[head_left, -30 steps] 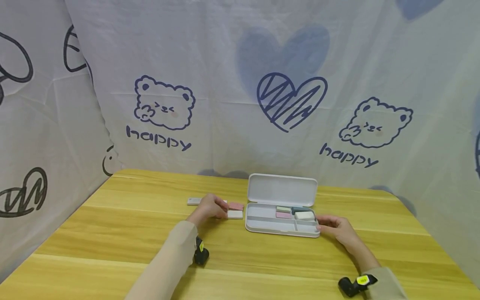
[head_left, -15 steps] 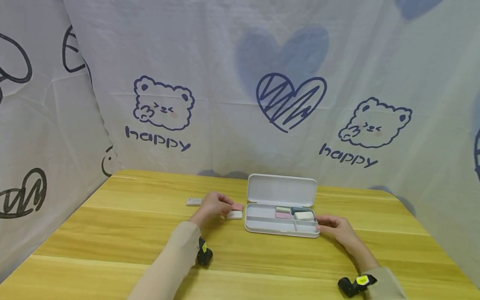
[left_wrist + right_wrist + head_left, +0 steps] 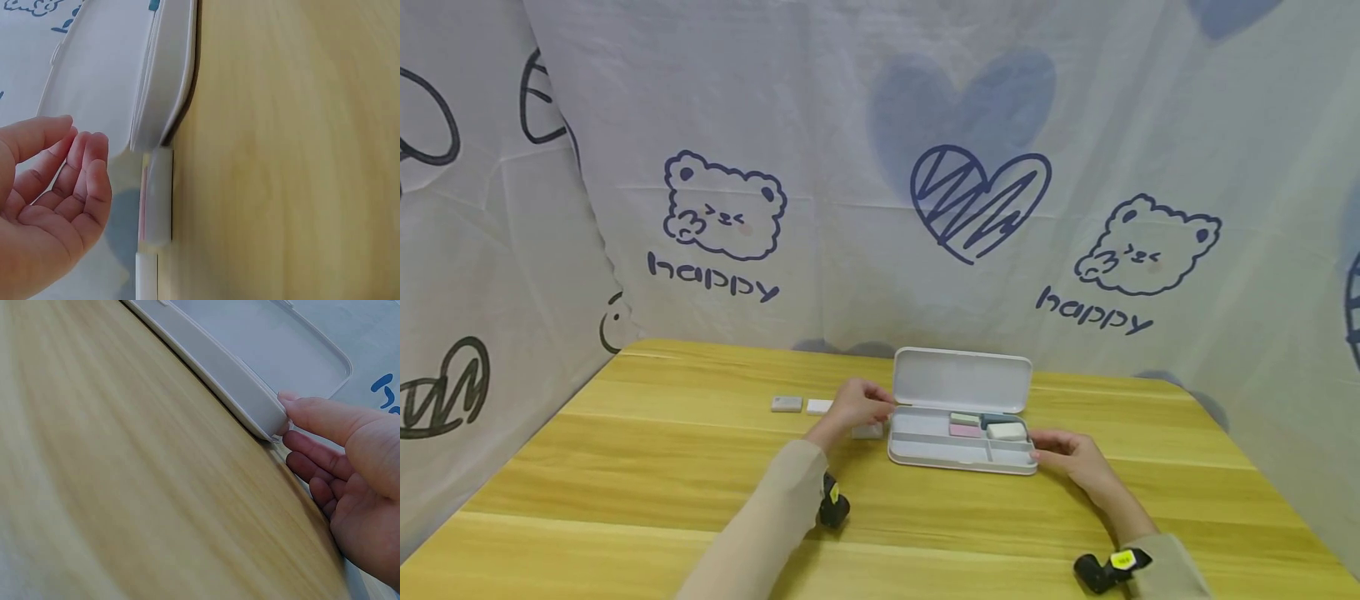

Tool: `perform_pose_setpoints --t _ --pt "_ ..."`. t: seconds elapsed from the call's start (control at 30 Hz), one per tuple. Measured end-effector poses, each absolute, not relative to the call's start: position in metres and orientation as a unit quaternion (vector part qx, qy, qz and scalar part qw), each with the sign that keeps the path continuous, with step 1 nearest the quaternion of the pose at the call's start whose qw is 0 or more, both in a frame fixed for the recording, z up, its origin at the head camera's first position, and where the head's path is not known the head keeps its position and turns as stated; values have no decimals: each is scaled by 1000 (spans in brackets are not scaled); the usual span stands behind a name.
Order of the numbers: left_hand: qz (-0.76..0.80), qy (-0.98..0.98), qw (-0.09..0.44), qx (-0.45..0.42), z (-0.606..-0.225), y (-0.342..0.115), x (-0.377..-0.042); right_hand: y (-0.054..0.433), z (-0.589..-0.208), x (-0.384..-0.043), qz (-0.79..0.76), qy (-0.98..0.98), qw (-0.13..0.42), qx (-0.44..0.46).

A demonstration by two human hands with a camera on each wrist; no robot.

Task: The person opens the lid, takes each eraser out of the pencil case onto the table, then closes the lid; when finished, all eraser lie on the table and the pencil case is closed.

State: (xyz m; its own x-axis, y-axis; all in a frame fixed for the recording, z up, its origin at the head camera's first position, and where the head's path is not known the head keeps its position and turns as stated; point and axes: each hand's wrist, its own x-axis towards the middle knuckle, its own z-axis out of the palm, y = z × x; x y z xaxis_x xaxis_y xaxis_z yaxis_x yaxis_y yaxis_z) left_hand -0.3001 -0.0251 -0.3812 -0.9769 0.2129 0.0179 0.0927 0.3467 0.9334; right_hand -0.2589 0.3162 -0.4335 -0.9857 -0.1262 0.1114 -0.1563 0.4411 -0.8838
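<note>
An open white pencil case (image 3: 951, 462) stands on the table, its lid (image 3: 962, 381) raised at the back. My right hand (image 3: 1078, 462) holds the case's right end, thumb on the rim (image 3: 279, 415) and the fingers lower against the side. My left hand (image 3: 856, 406) is at the case's left edge, over a row of erasers. Its fingers bend loosely with the thumb near the index finger, and nothing shows between them. Below it lies a white eraser (image 3: 160, 200) with a pink eraser (image 3: 143, 209) behind, which the hand covers in the head view.
Inside the case sit a green eraser (image 3: 964, 419), a pink block (image 3: 965, 431), a white eraser (image 3: 1006, 432) and a dark grey-blue piece (image 3: 992, 420). Left of my left hand lie a grey-white eraser (image 3: 786, 404) and a white one (image 3: 818, 407). A printed curtain (image 3: 842, 250) hangs behind the table.
My left hand has moved right along the erasers to the case's left edge, uncovering the white one behind it and covering the pink one. My right hand stays on the case.
</note>
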Motion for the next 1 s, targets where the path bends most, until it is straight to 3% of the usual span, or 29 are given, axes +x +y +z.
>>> perform_pose_setpoints --t 0.57,1.0 --pt "540 830 82 115 -383 16 -307 316 -433 -259 531 -843 12 84" --pt "527 837 72 129 -384 44 -301 316 -433 -259 530 -844 12 82"
